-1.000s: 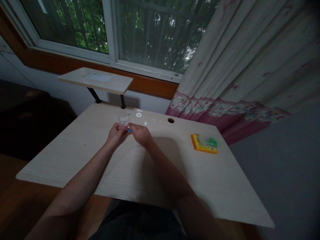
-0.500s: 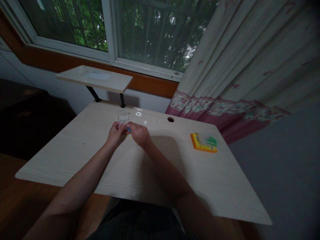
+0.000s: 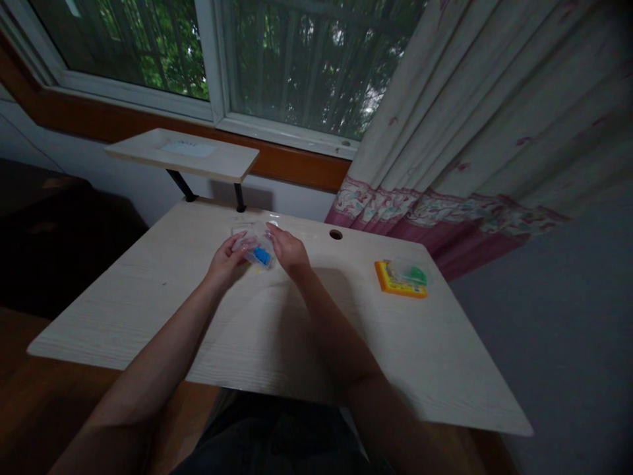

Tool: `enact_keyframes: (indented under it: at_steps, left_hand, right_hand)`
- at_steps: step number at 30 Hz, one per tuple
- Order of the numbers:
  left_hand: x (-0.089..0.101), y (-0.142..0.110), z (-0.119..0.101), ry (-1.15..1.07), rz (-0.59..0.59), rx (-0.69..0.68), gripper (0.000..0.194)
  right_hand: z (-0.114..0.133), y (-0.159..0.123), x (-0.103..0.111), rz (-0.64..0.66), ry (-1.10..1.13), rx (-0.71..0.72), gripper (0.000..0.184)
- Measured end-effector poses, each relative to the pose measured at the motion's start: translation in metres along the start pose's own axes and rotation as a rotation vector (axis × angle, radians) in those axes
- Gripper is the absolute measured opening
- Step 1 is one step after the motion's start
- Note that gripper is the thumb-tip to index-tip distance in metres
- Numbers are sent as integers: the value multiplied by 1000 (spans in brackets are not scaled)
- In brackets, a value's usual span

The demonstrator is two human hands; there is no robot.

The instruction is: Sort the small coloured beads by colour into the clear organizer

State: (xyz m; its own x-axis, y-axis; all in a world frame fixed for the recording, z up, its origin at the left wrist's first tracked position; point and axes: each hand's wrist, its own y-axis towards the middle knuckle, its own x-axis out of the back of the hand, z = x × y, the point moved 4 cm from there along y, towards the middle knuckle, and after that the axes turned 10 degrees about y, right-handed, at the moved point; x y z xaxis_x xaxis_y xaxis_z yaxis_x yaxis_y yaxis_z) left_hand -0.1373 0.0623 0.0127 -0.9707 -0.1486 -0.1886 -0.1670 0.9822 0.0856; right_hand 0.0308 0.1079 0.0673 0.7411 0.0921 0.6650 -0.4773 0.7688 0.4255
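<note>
A small clear plastic bag (image 3: 251,254) with a blue piece (image 3: 262,256) in it is in my left hand (image 3: 226,261), between thumb and fingers. The exact kind of the blue piece is too small to make out. My right hand (image 3: 291,252) is at the bag's right side, fingers stretched toward its upper edge; whether they touch it is unclear. Just behind the bag lies a clear plastic case (image 3: 241,229), partly covered by it. A tiny yellow bit (image 3: 257,270) shows on the table below the bag.
An orange and yellow box (image 3: 400,284) with clear packaging and a green piece (image 3: 418,276) sits on the right of the pale table (image 3: 237,336). A raised shelf (image 3: 148,155) with a paper stands at the back left. Near the rear edge is a round cable hole (image 3: 335,234).
My right hand has moved away to the right from my left hand. The bag now spreads out between them, and its blue piece shows more fully.
</note>
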Motion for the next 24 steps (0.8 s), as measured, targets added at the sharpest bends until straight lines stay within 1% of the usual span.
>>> enact_keyframes:
  at_steps: [3,6,9,12,16,18,21,24]
  left_hand:
    - [4,5,0,-29,-53,-50,56]
    - [8,10,1,-44,-75,-100,50]
    - [12,13,4,-60,-88,-150,47]
    - [17,15,6,-37,-114,-195,45]
    - [21,16,8,81,-143,-226,43]
    - [21,15,9,136,-142,-245,44]
    - [19,13,9,193,-115,-271,48]
    - [16,10,10,240,-87,-288,51]
  right_hand:
    - [-1,1,1,-20,8,-5,42]
    - [-5,1,-3,-78,90,-28,42]
    - [-11,0,-14,-105,251,-52,38]
    - [-18,-1,-27,-94,368,-80,30]
    - [-28,-3,-36,-89,342,-167,25]
    - [-33,-4,-37,-83,301,-197,28]
    - [-41,-3,-38,-53,292,-200,34]
    - [-49,-3,-39,-19,329,-205,32]
